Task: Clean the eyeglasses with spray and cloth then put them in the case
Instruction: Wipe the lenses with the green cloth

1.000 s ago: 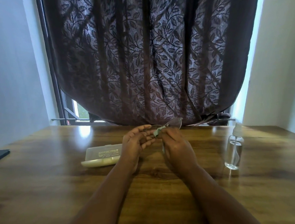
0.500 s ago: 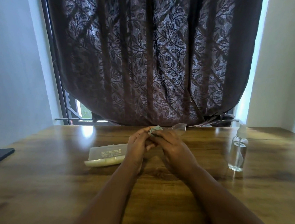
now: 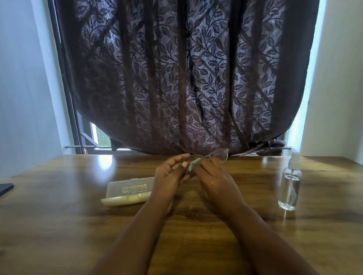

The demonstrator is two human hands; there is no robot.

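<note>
At centre frame, the eyeglasses (image 3: pixel 215 155) are gripped by the left hand (image 3: pixel 170 177) while a green cloth (image 3: pixel 191 165) is pinched by the right hand (image 3: pixel 214 177).

Both forearms reach forward, left hand (image 3: pixel 169 175) and right hand (image 3: pixel 214 177) meeting, fingers curled.

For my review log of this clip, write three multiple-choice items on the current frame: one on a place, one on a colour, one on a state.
1. Where does the clear plastic spray bottle stand?
A. right of both hands
B. left of the case
C. on the case

2. What colour is the small cleaning cloth?
A. red
B. pale green
C. black

3. The translucent glasses case on the wooden table is
A. closed
B. wide open
C. held in a hand

Key: 1 A, it stands past the right hand; 2 B, green shows between the hands; 3 A, lid down, beside the left hand.
</note>
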